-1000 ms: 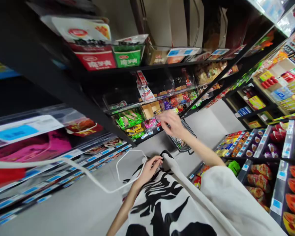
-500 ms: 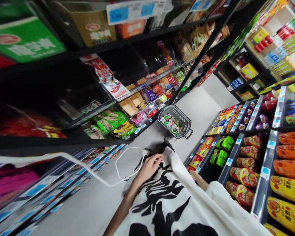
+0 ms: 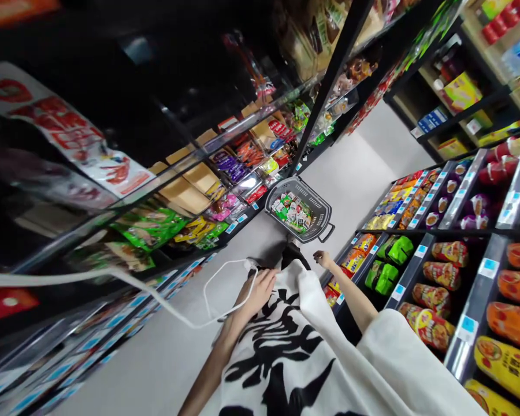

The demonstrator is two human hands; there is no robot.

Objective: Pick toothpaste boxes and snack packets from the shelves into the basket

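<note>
My left hand (image 3: 262,290) lies against the front of my white shirt (image 3: 299,323) with black print, its fingers stretched out and nothing seen in them. A loop of white cable (image 3: 173,312) passes in front of that wrist. My right hand (image 3: 323,259) hangs over the floor with loosely curled fingers; I make out nothing in it. Beyond both hands, a grey plastic shopping basket (image 3: 325,211) stands on the floor by the left shelf, with small green, white and red packets (image 3: 292,211) inside.
Left shelves hold boxes and bagged snacks (image 3: 151,225), and a red-and-white packet (image 3: 69,127) sits close by. Cup noodles (image 3: 446,254) and green packs (image 3: 383,271) line the right shelf. Pale floor (image 3: 351,162) runs between; another shelf (image 3: 455,110) stands farther back.
My right hand has come out from behind the shirt, forward toward the basket. My left hand stays at the shirt. The view has moved closer to the left shelf.
</note>
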